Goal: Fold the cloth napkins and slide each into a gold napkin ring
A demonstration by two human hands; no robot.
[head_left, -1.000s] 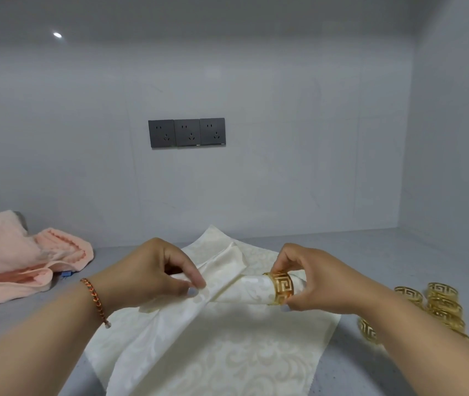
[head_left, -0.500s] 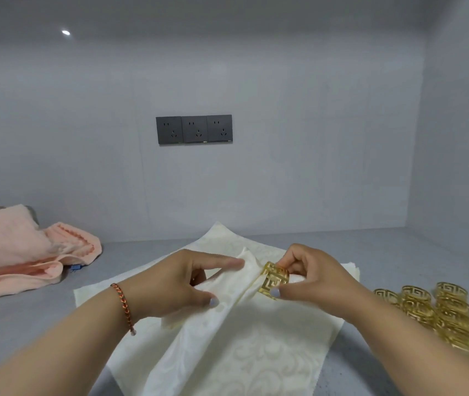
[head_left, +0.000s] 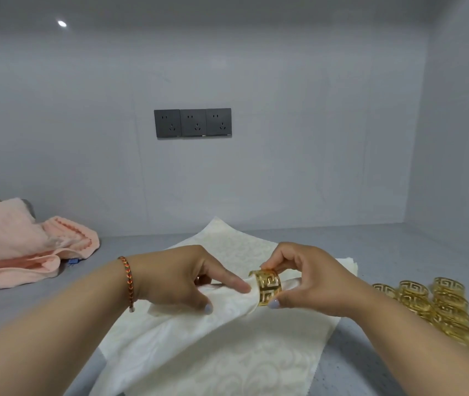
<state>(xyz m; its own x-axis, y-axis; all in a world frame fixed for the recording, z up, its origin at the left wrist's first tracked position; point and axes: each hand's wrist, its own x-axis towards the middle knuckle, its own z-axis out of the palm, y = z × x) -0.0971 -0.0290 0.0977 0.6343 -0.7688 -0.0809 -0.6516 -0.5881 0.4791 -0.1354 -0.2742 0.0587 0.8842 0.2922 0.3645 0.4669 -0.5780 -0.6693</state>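
Now the gold fretwork metal napkin ring [head_left: 267,287], pinched by the right hand [head_left: 310,281], has slid further along the rolled cream damask cloth napkin [head_left: 227,307]; the left hand [head_left: 182,278] grips the roll just beside it. Threading looks nearly done.

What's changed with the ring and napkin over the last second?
The right hand keeps pinching the gold cut-out napkin ring, now turned upright again after tilting. The left hand still grips the rolled cream napkin, index finger extended toward the ring. The spare rings are unmoved.
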